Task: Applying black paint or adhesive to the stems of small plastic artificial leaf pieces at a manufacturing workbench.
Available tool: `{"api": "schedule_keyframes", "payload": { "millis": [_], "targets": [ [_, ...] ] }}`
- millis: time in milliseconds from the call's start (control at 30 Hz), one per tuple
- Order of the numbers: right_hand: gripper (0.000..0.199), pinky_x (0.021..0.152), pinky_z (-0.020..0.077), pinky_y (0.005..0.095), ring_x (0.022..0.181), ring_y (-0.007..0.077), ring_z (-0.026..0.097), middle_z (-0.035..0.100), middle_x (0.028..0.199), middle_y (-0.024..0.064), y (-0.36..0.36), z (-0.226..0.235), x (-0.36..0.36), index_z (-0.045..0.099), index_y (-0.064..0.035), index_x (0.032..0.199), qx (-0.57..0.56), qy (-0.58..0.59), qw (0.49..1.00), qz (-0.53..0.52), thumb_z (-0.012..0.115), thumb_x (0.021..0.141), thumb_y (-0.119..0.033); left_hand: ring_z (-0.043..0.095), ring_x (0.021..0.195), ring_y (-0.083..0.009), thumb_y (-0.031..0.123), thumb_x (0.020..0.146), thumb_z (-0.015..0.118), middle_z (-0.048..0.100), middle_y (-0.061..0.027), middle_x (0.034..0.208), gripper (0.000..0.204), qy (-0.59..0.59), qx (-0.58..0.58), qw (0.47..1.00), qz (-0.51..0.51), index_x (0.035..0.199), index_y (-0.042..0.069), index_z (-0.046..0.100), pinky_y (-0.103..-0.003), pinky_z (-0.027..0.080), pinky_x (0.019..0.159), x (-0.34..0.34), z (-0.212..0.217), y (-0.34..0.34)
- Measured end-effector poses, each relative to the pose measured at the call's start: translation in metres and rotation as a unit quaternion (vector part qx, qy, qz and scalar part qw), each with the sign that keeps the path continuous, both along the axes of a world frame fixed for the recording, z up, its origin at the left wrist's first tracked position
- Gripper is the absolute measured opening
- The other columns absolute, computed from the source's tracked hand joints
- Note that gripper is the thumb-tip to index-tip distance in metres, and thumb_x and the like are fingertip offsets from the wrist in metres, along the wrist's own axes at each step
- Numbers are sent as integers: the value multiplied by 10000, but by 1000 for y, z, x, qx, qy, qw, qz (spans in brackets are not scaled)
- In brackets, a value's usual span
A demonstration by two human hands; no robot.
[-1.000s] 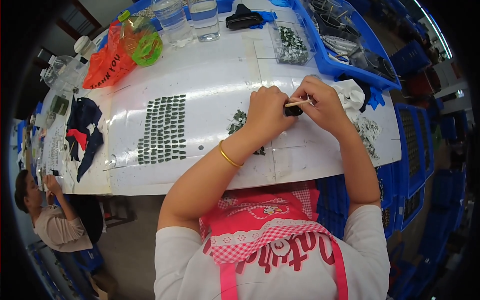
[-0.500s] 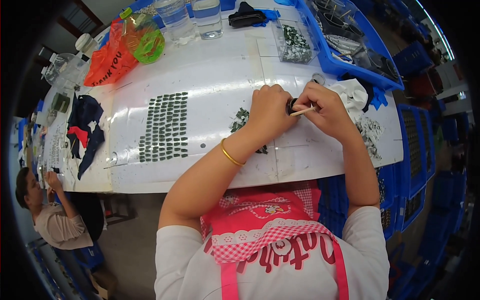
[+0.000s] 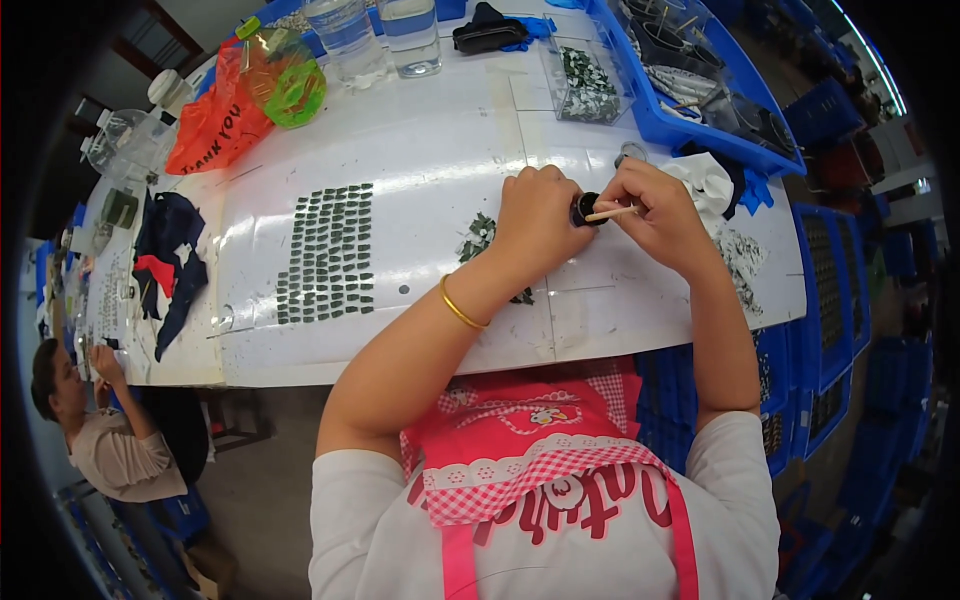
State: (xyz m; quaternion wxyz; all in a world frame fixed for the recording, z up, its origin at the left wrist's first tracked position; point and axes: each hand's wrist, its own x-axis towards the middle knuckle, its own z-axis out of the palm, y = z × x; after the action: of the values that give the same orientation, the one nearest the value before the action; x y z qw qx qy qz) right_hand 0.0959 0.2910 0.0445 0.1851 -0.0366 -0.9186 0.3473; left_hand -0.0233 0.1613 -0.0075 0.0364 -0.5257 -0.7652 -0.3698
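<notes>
My left hand (image 3: 543, 215) is closed round a small dark round container (image 3: 583, 208), whose open end faces right. My right hand (image 3: 660, 215) pinches a thin wooden stick (image 3: 617, 212), its tip at the container's mouth. Whether the tip touches the rim I cannot tell. Left of my left wrist lies a loose heap of small dark green pieces (image 3: 478, 238), partly hidden by my forearm. Farther left, many similar green pieces (image 3: 330, 255) lie in neat rows on the white tabletop (image 3: 420, 150).
At the back stand clear water containers (image 3: 410, 40), a clear box of green pieces (image 3: 588, 85) and a blue crate (image 3: 690, 90). Crumpled white tissue (image 3: 703, 185) lies right of my hand. An orange bag (image 3: 222, 125) and dark cloth (image 3: 170, 245) are left, where another person (image 3: 105, 430) works.
My right hand has shifted a little rightward with the stick, away from my left hand. More of the dark container shows between them.
</notes>
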Motion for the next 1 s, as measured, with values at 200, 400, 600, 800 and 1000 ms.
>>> {"api": "schedule_keyframes", "payload": {
  "millis": [200,400,600,800,1000],
  "targets": [
    [101,545,315,220,608,93,401,526,745,1,1,-4,-15,599,-42,737,-4,34,999,-8,677,776,9,525,774,-285,228,659,727,603,-119,793,178,-65,-32,997,-14,723,66,690,-376,410,754,0,1,1],
    [88,542,315,221,609,91,398,526,749,5,3,1,-9,606,-39,751,-4,-11,1000,27,677,788,-3,528,758,-288,220,653,729,605,-123,792,184,-65,-57,996,-12,736,61,692,-379,414,744,0,3,-1],
    [75,546,318,226,607,96,391,520,741,5,5,2,-14,613,-36,763,-39,0,999,0,675,798,-13,528,767,-288,207,652,730,604,-121,801,179,-65,-32,997,-20,750,62,694,-378,412,750,1,2,-1],
    [69,551,321,225,607,97,386,518,740,2,6,6,-17,619,-35,771,-9,-24,1000,14,680,800,-22,527,793,-282,198,653,733,603,-112,832,198,-68,-32,997,-22,798,67,700,-374,404,770,1,1,-1],
    [52,549,319,221,612,94,382,536,760,5,4,2,-23,635,-35,798,1,-16,1000,0,687,799,-35,527,810,-278,194,654,737,602,-105,857,251,-89,-11,995,-42,870,69,704,-373,398,779,0,-6,-1]
  ]
}}
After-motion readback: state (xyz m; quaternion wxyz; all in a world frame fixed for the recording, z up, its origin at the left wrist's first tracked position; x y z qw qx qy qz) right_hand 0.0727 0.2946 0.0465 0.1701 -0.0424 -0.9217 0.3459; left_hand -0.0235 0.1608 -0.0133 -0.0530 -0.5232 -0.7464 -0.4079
